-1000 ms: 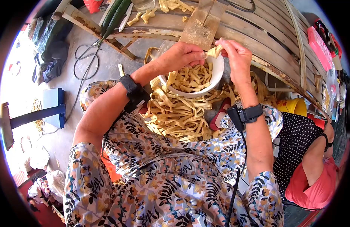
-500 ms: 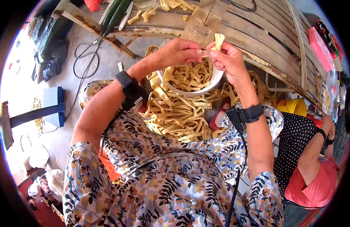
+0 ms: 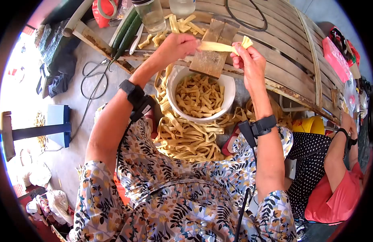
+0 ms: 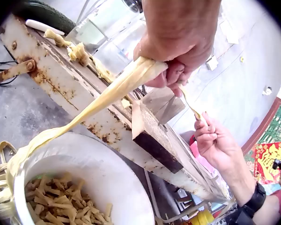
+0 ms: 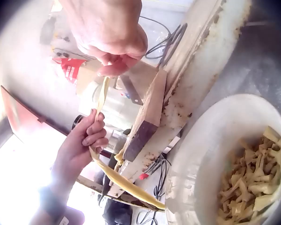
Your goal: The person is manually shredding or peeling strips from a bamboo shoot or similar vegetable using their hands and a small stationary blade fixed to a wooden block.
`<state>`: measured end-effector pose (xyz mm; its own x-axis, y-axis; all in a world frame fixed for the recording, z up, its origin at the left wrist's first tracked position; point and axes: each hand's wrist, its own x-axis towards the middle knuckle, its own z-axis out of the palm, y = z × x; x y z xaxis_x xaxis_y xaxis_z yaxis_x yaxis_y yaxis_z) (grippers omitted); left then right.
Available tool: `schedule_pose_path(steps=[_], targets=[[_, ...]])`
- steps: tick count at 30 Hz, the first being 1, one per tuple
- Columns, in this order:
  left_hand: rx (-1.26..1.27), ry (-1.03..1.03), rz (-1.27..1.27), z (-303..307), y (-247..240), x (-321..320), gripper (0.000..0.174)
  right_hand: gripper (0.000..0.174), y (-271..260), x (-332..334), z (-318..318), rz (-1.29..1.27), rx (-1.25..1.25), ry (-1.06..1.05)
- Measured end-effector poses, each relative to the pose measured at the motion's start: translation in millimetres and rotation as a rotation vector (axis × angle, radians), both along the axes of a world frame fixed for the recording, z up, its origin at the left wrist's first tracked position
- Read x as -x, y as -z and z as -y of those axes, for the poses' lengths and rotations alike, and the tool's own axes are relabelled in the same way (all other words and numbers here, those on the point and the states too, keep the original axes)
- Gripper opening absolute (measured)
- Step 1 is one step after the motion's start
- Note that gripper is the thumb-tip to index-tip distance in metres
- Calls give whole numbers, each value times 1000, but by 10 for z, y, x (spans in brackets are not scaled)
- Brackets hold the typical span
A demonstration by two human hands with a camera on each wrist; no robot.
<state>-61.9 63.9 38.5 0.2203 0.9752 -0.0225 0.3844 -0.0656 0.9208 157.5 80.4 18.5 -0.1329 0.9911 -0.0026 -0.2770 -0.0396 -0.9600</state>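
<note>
A pale-yellow tofu-skin strip [image 3: 216, 46] stretches between both hands over a wooden board. My left hand [image 3: 179, 47], blurred in the head view, grips it; in the left wrist view the strip's long tail [image 4: 98, 101] runs from those curled fingers down over the bucket rim. My right hand [image 3: 251, 60] pinches the strip near its other end, whose flared tip [image 3: 247, 41] sticks up past the thumb. Below the hands stands a white bucket [image 3: 231, 93] holding many short knotted pieces [image 3: 198, 97]. Long loose strips [image 3: 186, 141] lie heaped in front of it.
The wooden board [image 3: 208, 64] juts over the slatted bench's edge, with a flat grey blade [image 5: 130, 91] upright on it. Knotted pieces [image 3: 182, 26], cucumbers [image 3: 126, 34] and a glass jar [image 3: 152, 18] lie farther left. Another person [image 3: 335, 185] sits at right.
Both hands were close together over the bucket; the left has drawn away left, pulling the strip out straight. The head view has shifted, showing more of the bucket and jars.
</note>
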Motion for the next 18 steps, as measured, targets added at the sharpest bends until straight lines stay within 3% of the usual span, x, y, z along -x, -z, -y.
schedule_pose_path(steps=[4,18], targets=[[-165,-112,-36,-253,88,-12,25,15,-13,126,-175,-46,44,94],[-235,-109,-129,-382,53,43,30,12,-14,99,-322,-88,65,70]])
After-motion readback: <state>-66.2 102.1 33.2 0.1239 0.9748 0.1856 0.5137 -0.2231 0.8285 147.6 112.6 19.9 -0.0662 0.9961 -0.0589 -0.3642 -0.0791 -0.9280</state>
